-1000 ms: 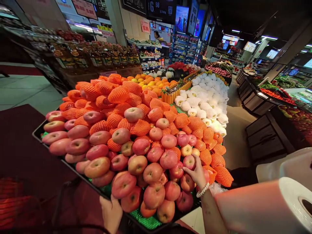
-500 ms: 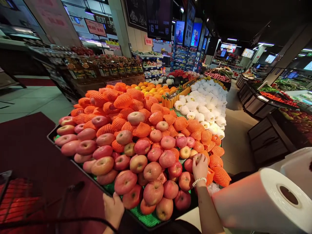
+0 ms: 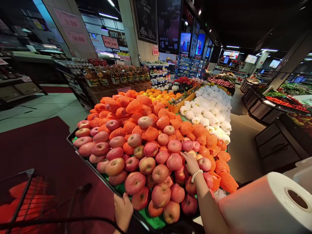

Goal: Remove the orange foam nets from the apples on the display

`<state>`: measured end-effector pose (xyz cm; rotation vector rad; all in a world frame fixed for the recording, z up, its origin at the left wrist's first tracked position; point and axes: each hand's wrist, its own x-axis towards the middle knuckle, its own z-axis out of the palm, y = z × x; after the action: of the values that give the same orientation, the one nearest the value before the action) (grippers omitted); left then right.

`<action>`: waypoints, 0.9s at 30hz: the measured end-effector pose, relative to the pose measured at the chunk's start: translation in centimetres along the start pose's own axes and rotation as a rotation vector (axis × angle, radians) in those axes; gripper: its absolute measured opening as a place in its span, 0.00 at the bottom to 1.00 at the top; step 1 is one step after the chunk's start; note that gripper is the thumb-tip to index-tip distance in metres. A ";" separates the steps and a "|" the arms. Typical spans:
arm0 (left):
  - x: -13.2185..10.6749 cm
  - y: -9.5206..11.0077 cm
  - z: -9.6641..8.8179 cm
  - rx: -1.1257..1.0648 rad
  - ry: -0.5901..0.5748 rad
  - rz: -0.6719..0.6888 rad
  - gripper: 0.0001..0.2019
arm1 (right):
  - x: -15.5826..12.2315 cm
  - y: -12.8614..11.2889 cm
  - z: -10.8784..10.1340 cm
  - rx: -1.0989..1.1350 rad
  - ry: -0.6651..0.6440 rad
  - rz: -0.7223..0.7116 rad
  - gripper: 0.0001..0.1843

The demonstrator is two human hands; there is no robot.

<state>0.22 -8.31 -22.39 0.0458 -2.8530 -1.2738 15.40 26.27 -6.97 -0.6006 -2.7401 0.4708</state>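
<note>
My right hand [image 3: 191,162], with a beaded bracelet [image 3: 196,175] on its wrist, reaches over a heap of bare red-yellow apples. Its fingers are stretched out and apart, the tips beside a pinkish apple [image 3: 174,161]; whether they touch it is unclear. Another apple [image 3: 204,164] lies just right of this hand. At the near left edge, my left hand [image 3: 123,210] is closed over the black rim [image 3: 99,177] of the display tray, its fingers partly hidden. Close to its thumb rests a large apple [image 3: 135,183]. Green netting [image 3: 152,219] lines the tray beneath the fruit.
Orange foam-netted fruit [image 3: 134,106] is piled behind the bare apples, white-netted fruit [image 3: 207,113] at the back right. A large plastic-bag roll [image 3: 258,204] stands at the lower right. A wire basket [image 3: 31,195] with red-orange contents is at the lower left. Bottles [image 3: 114,77] line a shelf beyond.
My right hand has moved left across the apples, off the apple it was covering, and its fingers have stretched out. The left hand stays at the rim. The view has swung slightly left.
</note>
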 end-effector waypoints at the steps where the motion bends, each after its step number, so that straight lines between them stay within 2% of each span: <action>1: 0.0 0.0 0.0 -0.011 0.001 0.005 0.33 | 0.5 0.0 0.1 -0.019 -0.042 -0.006 0.35; 5: -0.1 -0.2 0.2 -0.050 0.011 0.029 0.33 | 1.9 0.5 0.3 -0.093 -0.174 0.008 0.43; 10: 0.0 -0.5 0.5 -0.088 0.042 0.026 0.29 | 2.5 0.0 1.0 -0.137 -0.201 0.045 0.38; 19: -0.5 0.6 -0.1 -0.127 0.052 0.026 0.30 | 2.5 0.3 1.0 0.035 -0.108 0.000 0.29; 23: -0.6 0.7 0.0 -0.148 0.038 0.005 0.31 | 2.2 1.0 0.7 0.203 -0.032 -0.024 0.31; 27: -0.5 0.5 0.2 -0.167 0.042 -0.013 0.33 | 1.2 1.6 -0.1 0.367 0.071 0.012 0.31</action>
<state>0.73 -7.81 -22.22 0.0883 -2.7055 -1.4893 14.94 28.23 -7.19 -0.5259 -2.4932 0.9099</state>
